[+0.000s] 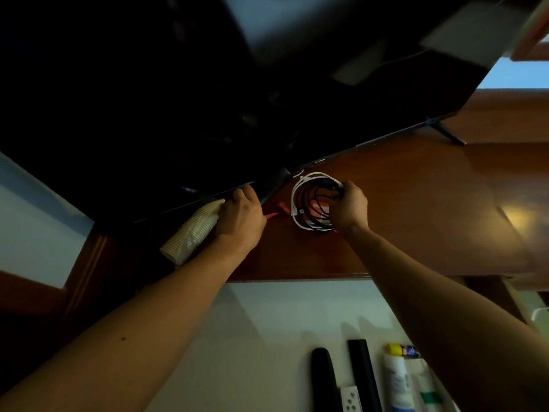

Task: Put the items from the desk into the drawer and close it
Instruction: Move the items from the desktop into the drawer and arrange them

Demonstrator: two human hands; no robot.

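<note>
Near the frame's centre, my left hand is wrapped around the stack of paper cups and my right hand clutches the coiled cables (both gathered off the desk), ready for the open drawer below.

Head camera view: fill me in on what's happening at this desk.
A person is clearing a brown wooden desk under a black television. The left hand grips a sleeve of stacked white paper cups; the right hand grips a coiled bundle of white and black cables. Below, the open white-lined drawer already holds two black remotes and tubes.
</note>
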